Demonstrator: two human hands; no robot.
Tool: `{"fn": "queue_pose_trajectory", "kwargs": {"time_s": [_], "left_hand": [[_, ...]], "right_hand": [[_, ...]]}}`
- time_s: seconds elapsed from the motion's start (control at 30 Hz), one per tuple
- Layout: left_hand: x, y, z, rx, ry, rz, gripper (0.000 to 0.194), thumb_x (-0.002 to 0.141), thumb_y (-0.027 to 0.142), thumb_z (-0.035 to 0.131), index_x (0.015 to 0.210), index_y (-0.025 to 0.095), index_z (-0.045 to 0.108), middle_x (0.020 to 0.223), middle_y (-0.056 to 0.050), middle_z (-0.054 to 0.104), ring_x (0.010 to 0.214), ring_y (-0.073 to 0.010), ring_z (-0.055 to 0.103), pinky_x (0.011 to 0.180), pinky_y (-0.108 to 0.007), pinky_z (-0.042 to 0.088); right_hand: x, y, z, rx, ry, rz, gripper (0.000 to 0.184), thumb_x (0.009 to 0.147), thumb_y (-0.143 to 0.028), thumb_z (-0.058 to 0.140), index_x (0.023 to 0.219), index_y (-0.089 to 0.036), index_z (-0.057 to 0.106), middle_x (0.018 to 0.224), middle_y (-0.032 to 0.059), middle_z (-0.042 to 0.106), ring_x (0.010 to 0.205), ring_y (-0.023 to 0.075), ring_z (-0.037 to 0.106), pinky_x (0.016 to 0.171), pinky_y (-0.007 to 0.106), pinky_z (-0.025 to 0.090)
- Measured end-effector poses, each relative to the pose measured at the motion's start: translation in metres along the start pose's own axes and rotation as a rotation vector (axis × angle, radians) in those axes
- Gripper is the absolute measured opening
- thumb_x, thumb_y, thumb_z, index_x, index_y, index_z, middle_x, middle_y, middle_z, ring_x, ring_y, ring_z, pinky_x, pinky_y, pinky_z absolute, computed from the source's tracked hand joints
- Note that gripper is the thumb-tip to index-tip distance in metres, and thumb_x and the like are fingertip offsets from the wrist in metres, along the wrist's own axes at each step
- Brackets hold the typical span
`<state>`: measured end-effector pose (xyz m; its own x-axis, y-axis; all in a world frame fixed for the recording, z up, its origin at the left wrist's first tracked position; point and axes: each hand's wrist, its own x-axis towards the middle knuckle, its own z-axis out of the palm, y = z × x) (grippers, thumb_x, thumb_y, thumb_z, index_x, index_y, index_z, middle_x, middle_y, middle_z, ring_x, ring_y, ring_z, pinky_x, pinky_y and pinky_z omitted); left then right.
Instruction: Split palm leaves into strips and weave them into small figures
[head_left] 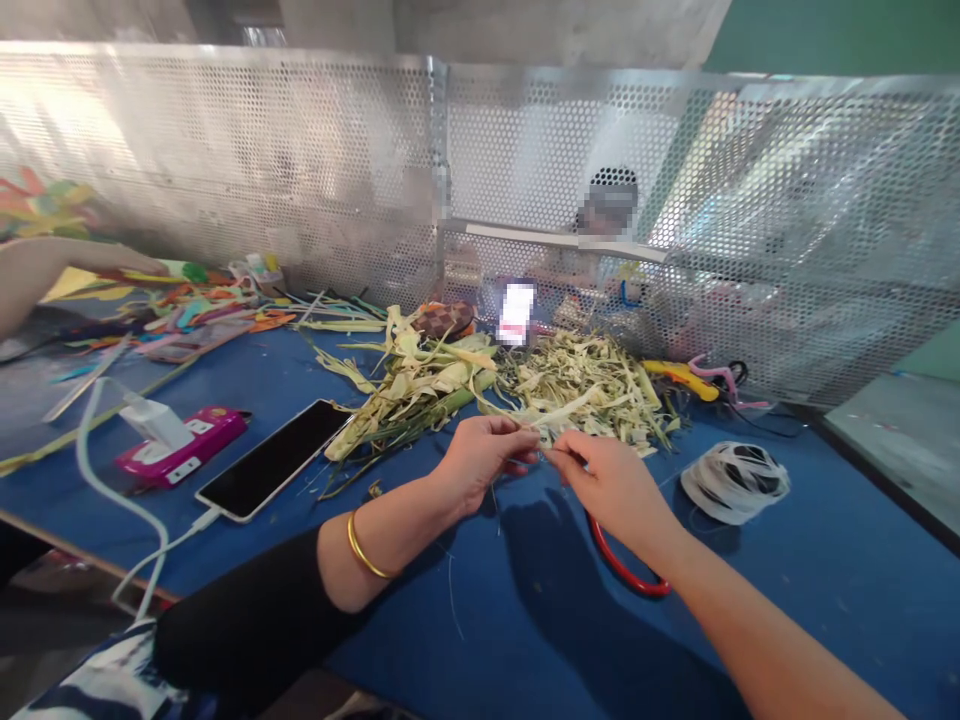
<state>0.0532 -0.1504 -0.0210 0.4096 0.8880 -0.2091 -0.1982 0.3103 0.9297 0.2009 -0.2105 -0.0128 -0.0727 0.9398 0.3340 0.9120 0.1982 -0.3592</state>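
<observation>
Both my hands meet over the blue table, in front of the dried husks. In the pinched fingers of my left hand (480,462) is a pale strip of corn husk (574,408), which slants up to the right. My right hand (611,490) is closed, thumb against forefinger, right beside the left fingertips. What it pinches is too small to make out. A red curved handle (626,572) lies partly hidden below my right hand. To the right stands a spool of white thread (735,482). Whole husks (420,385) and a heap of shredded husk (592,385) lie behind the hands.
A phone (274,460) on a cable and a pink power strip (184,447) lie at left. Another person's arm (60,270) reaches over colourful strips (202,305). A perforated metal screen (300,170) borders the back, near a yellow tool (681,378) and a lit phone (516,312).
</observation>
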Motion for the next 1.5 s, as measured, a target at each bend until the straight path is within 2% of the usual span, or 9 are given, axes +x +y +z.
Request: {"fn": "queue_pose_trajectory", "kwargs": {"time_s": [0.37,0.63,0.8,0.9,1.0,1.1,1.23,1.33,1.5], "left_hand": [[0.0,0.004,0.0,0.056,-0.026,-0.04,0.015,0.069,0.021,0.073,0.062,0.011,0.063,0.059,-0.004,0.064,0.046,-0.0087,0.056,0.047,-0.02,0.045],[-0.004,-0.001,0.001,0.11,-0.124,-0.111,0.025,0.072,0.035,0.069,0.065,0.012,0.065,0.056,-0.004,0.063,0.044,-0.0085,0.053,0.044,-0.02,0.043],[-0.002,-0.009,0.001,0.15,-0.171,-0.12,0.022,0.064,0.031,0.075,0.059,0.012,0.063,0.052,-0.002,0.06,0.044,-0.0074,0.051,0.044,-0.019,0.041],[-0.003,-0.009,0.002,0.201,-0.18,-0.098,0.023,0.064,0.03,0.075,0.055,0.013,0.062,0.05,-0.002,0.06,0.043,-0.0077,0.051,0.044,-0.02,0.042],[-0.006,-0.005,0.004,0.305,-0.156,-0.047,0.022,0.067,0.028,0.073,0.054,0.013,0.063,0.05,-0.002,0.06,0.04,-0.0074,0.05,0.044,-0.02,0.042],[-0.01,-0.003,0.007,0.372,-0.151,-0.01,0.022,0.067,0.026,0.071,0.051,0.014,0.063,0.049,-0.002,0.061,0.039,-0.0072,0.05,0.045,-0.019,0.042],[-0.015,-0.006,0.012,0.423,-0.203,-0.011,0.018,0.068,0.018,0.065,0.051,0.015,0.065,0.049,-0.001,0.062,0.041,-0.0078,0.051,0.046,-0.019,0.044],[-0.018,-0.009,0.015,0.448,-0.221,-0.033,0.018,0.067,0.011,0.058,0.051,0.015,0.065,0.048,-0.001,0.061,0.04,-0.0074,0.051,0.046,-0.019,0.043],[-0.018,-0.009,0.015,0.437,-0.271,-0.048,0.015,0.064,0.011,0.06,0.05,0.014,0.063,0.049,-0.001,0.061,0.043,-0.008,0.052,0.05,-0.02,0.044]], "right_hand": [[0.007,0.017,-0.021,0.506,-0.324,0.226,0.031,0.08,-0.041,0.054,0.062,-0.018,0.063,0.059,-0.0002,0.062,0.056,0.0124,0.05,0.056,0.026,0.037],[0.011,0.013,0.016,1.227,0.09,0.594,0.037,0.053,-0.048,0.078,0.06,-0.017,0.059,0.058,-0.0017,0.06,0.054,0.0122,0.055,0.063,0.03,0.047],[0.011,0.012,0.019,1.12,0.126,0.64,0.04,0.049,-0.049,0.078,0.051,-0.017,0.054,0.048,-0.0025,0.055,0.045,0.0103,0.049,0.051,0.027,0.042],[0.012,0.017,0.013,0.964,0.01,0.679,0.039,0.058,-0.05,0.073,0.05,-0.018,0.052,0.046,-0.0026,0.052,0.041,0.0105,0.047,0.046,0.026,0.037],[0.012,0.02,-0.002,0.446,-0.135,0.557,0.046,0.071,-0.051,0.063,0.042,-0.02,0.048,0.04,-0.0013,0.045,0.037,0.0117,0.042,0.043,0.027,0.029],[0.009,0.015,-0.016,0.006,0.083,0.336,0.047,0.079,-0.048,0.057,0.043,-0.02,0.047,0.042,-0.0005,0.044,0.044,0.0129,0.042,0.046,0.027,0.026],[0.005,0.002,-0.011,0.263,0.027,0.1,0.017,0.079,-0.035,0.059,0.071,-0.022,0.066,0.07,0.0003,0.064,0.062,0.0143,0.054,0.057,0.026,0.037],[0.004,-0.002,0.004,0.455,-0.044,0.158,0.013,0.075,-0.029,0.06,0.069,-0.019,0.065,0.068,0.0003,0.063,0.063,0.0145,0.055,0.058,0.026,0.04],[0.003,-0.001,0.017,0.506,0.125,0.131,0.017,0.076,-0.025,0.058,0.06,-0.018,0.058,0.062,-0.0011,0.057,0.06,0.0134,0.05,0.057,0.026,0.038]]}}
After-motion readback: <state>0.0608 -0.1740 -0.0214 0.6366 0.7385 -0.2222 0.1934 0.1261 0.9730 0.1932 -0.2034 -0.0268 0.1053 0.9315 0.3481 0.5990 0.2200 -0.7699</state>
